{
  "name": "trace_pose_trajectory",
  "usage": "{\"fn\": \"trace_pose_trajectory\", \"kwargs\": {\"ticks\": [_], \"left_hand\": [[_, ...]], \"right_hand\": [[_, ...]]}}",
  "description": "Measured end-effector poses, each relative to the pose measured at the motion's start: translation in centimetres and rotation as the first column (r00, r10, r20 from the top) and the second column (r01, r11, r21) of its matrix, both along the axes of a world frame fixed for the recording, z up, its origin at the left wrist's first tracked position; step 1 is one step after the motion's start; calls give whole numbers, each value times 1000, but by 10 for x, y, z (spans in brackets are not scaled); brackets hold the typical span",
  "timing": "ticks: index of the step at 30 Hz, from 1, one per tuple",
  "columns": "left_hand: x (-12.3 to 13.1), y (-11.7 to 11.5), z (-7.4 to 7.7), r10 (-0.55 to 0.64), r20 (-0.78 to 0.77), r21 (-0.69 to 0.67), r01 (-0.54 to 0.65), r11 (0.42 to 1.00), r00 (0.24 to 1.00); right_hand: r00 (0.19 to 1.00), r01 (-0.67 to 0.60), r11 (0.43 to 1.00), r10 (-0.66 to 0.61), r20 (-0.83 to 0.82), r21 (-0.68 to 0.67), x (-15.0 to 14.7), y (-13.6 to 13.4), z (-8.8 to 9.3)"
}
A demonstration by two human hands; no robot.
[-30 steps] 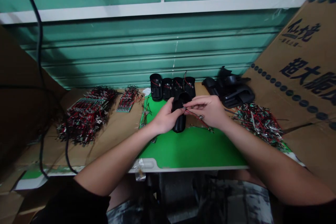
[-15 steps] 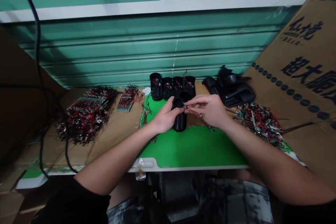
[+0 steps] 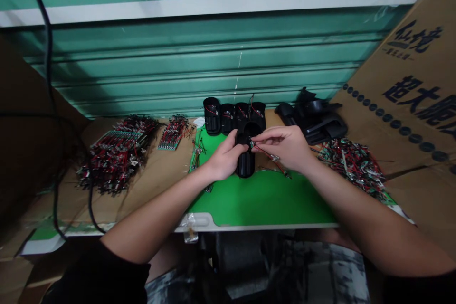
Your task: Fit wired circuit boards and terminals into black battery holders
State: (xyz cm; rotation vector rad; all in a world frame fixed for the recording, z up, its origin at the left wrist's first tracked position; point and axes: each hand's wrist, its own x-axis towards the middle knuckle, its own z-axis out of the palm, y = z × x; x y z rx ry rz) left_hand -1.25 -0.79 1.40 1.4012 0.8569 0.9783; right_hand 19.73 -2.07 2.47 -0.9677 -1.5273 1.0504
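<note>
My left hand point(image 3: 225, 157) is closed around a black plastic housing point(image 3: 245, 165), tilted above the green mat point(image 3: 242, 204). At the housing's opening, my right hand point(image 3: 283, 146) pinches a small wired circuit board point(image 3: 252, 143) between thumb and fingertips. Its red and black wires point(image 3: 272, 157) trail below the right hand toward the mat. The fingertips hide most of the board, and I cannot tell whether it is seated in the housing. Behind the hands, several similar black housings point(image 3: 212, 116) with red wires inside stand in a row.
Wired boards lie in a large pile point(image 3: 114, 161) and a smaller bundle point(image 3: 171, 133) on the left cardboard. Another pile of wired parts point(image 3: 354, 166) is at right, below black plastic pieces point(image 3: 320, 121). A cardboard wall point(image 3: 409, 104) bounds the right; a black cable point(image 3: 50, 52) hangs at left.
Both hands keep their hold on the housing and board, with the right fingers shifting only slightly at the opening. The whole view has moved a little.
</note>
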Motion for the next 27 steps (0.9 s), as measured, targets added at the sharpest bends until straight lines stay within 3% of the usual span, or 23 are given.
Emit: {"fn": "trace_pose_trajectory", "kwargs": {"ticks": [18, 27], "left_hand": [[1, 3, -8, -43, 41, 128, 37, 991, 998], [2, 5, -5, 73, 30, 151, -77, 985, 997]], "right_hand": [[997, -77, 996, 77, 0, -42, 3, 5, -5], [999, -17, 1000, 17, 47, 0, -3, 0, 5]]}}
